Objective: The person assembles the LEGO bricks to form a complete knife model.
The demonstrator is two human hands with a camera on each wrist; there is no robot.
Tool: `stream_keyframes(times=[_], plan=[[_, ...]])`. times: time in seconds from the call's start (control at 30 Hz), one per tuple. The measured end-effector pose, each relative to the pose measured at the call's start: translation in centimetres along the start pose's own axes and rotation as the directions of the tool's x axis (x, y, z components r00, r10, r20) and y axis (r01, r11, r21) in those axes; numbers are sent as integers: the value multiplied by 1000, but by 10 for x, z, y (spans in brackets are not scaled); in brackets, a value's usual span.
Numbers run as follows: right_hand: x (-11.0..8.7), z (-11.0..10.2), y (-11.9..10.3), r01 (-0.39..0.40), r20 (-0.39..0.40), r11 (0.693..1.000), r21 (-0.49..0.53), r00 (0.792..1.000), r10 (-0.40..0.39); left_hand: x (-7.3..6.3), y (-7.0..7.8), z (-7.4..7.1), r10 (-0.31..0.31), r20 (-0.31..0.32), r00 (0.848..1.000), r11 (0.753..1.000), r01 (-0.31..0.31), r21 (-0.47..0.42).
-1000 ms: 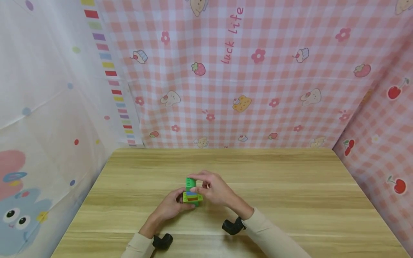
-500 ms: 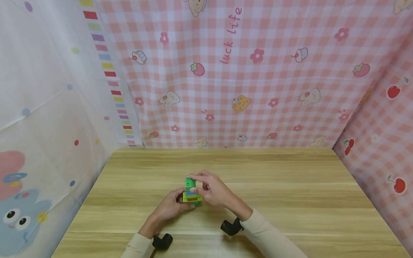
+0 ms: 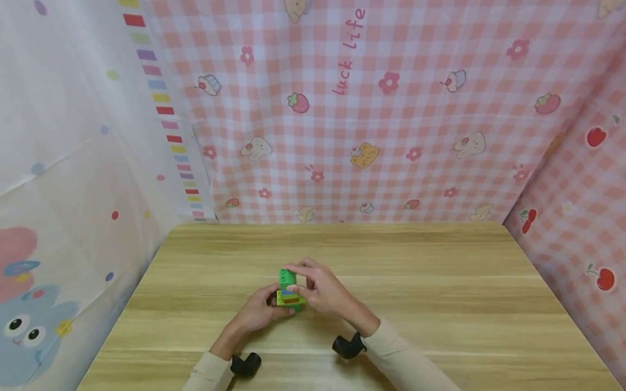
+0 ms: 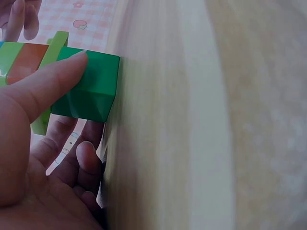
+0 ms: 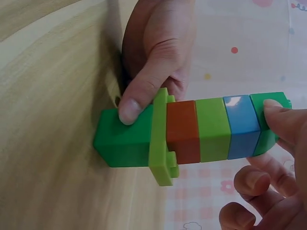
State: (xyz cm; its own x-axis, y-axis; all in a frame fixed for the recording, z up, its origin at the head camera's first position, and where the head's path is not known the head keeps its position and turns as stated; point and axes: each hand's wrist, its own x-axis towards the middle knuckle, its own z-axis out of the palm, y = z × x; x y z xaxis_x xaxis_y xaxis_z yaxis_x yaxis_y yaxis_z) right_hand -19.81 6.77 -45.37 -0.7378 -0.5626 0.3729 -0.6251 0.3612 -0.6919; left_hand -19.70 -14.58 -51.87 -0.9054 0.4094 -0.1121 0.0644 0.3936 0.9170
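A tower of toy building bricks stands upright on the table between both hands. At its foot is a dark green brick (image 5: 124,139), under a thin lime plate (image 5: 160,143) that juts out on both sides. Above follow an orange-brown brick (image 5: 183,132), a lime brick (image 5: 213,129), a blue brick (image 5: 242,127) and a green top brick (image 3: 286,279) with studs. My left hand (image 3: 259,310) grips the dark green bottom brick, thumb flat on its near face. My right hand (image 3: 323,288) pinches the green top brick between thumb and fingers, which partly hide it.
The wood-grain table (image 3: 415,282) carries the tower near its middle. A pink checked cloth (image 3: 342,125) hangs behind the far edge, and a white printed cloth (image 3: 88,163) hangs at the left. Black wrist mounts (image 3: 347,346) sit under the forearms.
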Motion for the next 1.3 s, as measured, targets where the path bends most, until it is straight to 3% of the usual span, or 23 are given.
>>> stream_keyframes(times=[0.63, 1.1, 1.3], plan=[[-5, 10, 3, -56, -21, 996, 68, 998, 57, -3, -5, 2, 0, 1, 1000, 1000, 0, -11], [-6, 10, 5, -54, -6, 996, 66, 998, 55, -1, -2, 2, -27, -79, 996, 1000, 27, -3], [-7, 12, 7, -35, -23, 998, 56, 999, 36, -3, -4, 1, 1, -88, 996, 997, -8, -82]])
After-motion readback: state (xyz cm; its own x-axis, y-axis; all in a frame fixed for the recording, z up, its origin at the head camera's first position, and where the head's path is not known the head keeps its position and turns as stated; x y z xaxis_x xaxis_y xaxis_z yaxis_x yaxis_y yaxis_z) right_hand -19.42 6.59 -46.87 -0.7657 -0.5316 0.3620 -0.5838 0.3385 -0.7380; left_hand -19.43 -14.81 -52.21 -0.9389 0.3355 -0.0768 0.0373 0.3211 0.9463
